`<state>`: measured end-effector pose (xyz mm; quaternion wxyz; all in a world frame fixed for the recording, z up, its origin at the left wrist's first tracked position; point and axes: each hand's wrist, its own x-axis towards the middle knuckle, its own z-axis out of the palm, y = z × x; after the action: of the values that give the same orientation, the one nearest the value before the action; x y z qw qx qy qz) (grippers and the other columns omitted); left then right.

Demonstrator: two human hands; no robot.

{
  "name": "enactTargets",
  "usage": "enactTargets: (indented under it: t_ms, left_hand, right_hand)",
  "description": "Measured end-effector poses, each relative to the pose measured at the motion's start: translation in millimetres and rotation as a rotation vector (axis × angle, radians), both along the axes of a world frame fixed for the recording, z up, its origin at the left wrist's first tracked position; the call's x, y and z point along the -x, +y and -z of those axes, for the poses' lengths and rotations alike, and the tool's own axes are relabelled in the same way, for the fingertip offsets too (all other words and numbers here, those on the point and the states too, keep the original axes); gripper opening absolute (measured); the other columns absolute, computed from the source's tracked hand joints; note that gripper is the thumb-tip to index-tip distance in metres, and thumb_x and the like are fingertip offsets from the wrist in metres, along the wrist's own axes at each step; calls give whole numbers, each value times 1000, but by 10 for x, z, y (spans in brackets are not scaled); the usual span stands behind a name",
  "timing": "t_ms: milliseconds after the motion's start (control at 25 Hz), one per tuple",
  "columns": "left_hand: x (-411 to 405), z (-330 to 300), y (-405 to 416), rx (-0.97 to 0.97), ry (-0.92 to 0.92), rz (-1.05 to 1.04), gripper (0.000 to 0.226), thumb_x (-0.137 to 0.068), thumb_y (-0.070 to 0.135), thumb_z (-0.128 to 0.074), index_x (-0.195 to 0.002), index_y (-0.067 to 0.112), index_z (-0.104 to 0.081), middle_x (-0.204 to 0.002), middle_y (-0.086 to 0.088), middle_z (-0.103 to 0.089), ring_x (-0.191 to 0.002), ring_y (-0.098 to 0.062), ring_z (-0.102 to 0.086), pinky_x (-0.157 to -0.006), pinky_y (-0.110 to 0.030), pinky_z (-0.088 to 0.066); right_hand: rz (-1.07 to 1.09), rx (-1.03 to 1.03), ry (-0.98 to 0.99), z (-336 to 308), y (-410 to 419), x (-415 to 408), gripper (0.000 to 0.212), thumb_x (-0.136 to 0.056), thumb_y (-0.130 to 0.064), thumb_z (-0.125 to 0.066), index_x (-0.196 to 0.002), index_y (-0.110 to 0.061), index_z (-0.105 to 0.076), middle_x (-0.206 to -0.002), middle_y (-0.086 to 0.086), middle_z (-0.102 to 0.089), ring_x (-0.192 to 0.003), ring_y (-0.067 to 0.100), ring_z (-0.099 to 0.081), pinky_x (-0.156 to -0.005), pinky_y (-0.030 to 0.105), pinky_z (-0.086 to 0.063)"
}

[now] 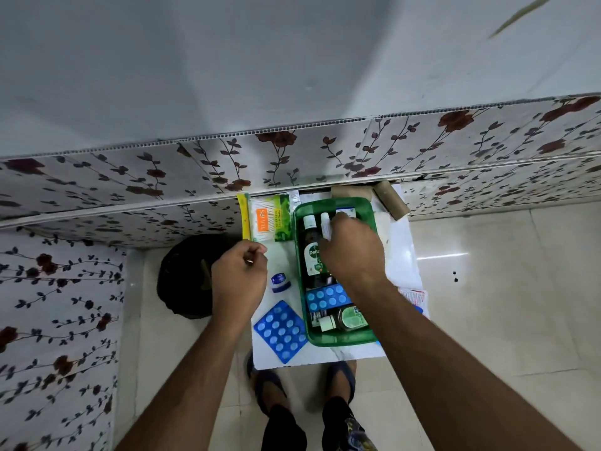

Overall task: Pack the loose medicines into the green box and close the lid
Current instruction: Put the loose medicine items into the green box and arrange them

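Note:
The green box [300,219] stands open on a small white table [403,255]. Inside lie a dark antiseptic bottle [311,252], a blue blister pack [325,297], a green jar [353,317] and small white bottles. My right hand [353,252] reaches into the box, its fingers on a small white bottle [325,224]. My left hand [240,278] hovers left of the box, fingers curled shut, with nothing seen in them. Loose on the table are a second blue blister pack [281,332], a small blue-lidded jar [278,283] and a packet of cotton buds [268,218].
A floral-patterned wall panel [130,190] runs behind the table. Cardboard rolls [388,200] lie at the table's back right. A black bag [185,278] sits on the tiled floor to the left. Papers [413,296] lie at the right edge. My sandalled feet [338,379] stand below.

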<state>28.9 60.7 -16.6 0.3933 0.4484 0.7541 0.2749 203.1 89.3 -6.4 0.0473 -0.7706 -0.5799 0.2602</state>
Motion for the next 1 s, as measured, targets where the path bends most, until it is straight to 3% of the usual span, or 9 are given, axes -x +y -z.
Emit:
enactTargets:
  t_ms: [160,360,440,560,720,800,920,1000]
  left_hand:
    - [123,89,-67,0,3,20,20,-90,8,-54,-87,20,-69,-82,2,-71,-70,-20,-69,-71,-39,-59]
    - [273,166,-109,26,30,74,19,-89,9,-57,-91,24,-69,-85,2,-72,-73,-16,-69,-64,-33,-57]
    - [319,219,-119,59,73,184,22,-87,9,-63,-102,23,-69,-95,-1,-70,-76,-13,-67,-64,-29,-55]
    - [269,339,-156,95,216,517,44,-82,18,-73,-124,23,-61,-117,-2,-58,-101,-16,-59,-84,-30,-50]
    - [131,538,-155,101,451,781,51,-81,26,-74,-129,21,-57,-117,-7,-51,-112,-26,-52,-88,-37,-49]
    - [143,571,-145,67,452,757,46,-81,25,-72,-125,20,-60,-113,-8,-53,-107,-26,-55,-84,-35,-49]
    - [334,512,-164,104,311,533,45,-80,31,-74,-122,20,-63,-108,-7,-59,-93,-23,-62,-83,-33,-51]
    - [540,471,-211,124,209,351,43,-78,32,-75,-119,22,-65,-103,-5,-63,-86,-18,-64,-78,-28,-51]
  right_hand:
    - [-94,5,-127,104,54,58,27,-84,-16,-68,-106,-6,-56,-107,15,-64,-87,35,-67,-62,31,-37]
    - [-78,-86,-120,69,-5,54,28,-90,-34,-59,-105,-11,-58,-105,11,-65,-85,35,-67,-60,32,-38]
    - [15,-161,-60,-73,-117,-50,28,-92,-39,-53,-104,-16,-62,-98,6,-68,-83,32,-66,-62,33,-45]
    - [231,-224,163,-333,-408,-273,17,-91,-36,-56,-96,-23,-66,-79,-6,-69,-74,23,-67,-65,34,-52]
    - [258,-233,351,-470,-826,-186,12,-87,-35,-59,-88,-26,-66,-71,-11,-68,-64,11,-65,-60,36,-55]
    - [172,-232,384,-472,-980,48,13,-86,-36,-58,-89,-27,-66,-73,-12,-68,-62,8,-63,-58,33,-53]
    - [-84,-198,273,-344,-1209,559,14,-85,-29,-56,-93,-24,-66,-82,-6,-67,-62,17,-63,-52,29,-46]
    - [-276,-67,146,-152,-1307,885,23,-81,-20,-58,-104,-15,-61,-102,6,-65,-78,27,-67,-57,29,-43]
